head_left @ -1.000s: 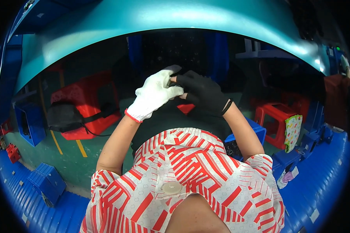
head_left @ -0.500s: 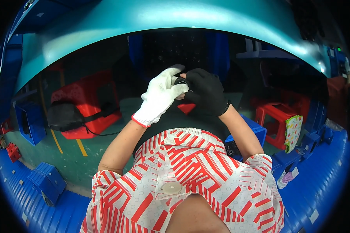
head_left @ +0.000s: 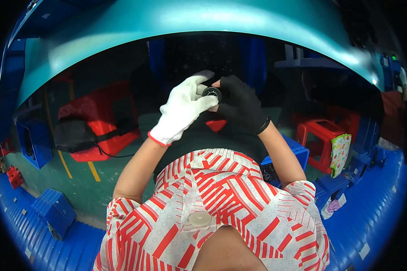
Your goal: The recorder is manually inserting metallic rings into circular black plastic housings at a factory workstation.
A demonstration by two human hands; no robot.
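Note:
Between my hands is a small black round part (head_left: 212,93) with a ring-shaped rim and thin spokes, like a little wheel; its exact kind is unclear. My left hand (head_left: 182,108), in a white knit glove with a red cuff, grips it from the left, thumb and fingers closed about its edge. From the right, my right hand (head_left: 240,106), in a black glove with bare fingertips, closes its thumb and fingers around the same part. The right palm and several fingers are hidden in the dark glove. Both hands are over my lap.
A teal curved surface (head_left: 203,18) spans the far side. To the left stand a red stool (head_left: 95,149) with a black bag (head_left: 72,134) and a blue bin (head_left: 43,151). On the right are a blue crate (head_left: 295,153) and a red stool (head_left: 312,140) with a patterned cloth (head_left: 340,156).
The round part has turned, and its spoked face shows more plainly. My left hand has shifted slightly left; my right fingers have opened a little around the part.

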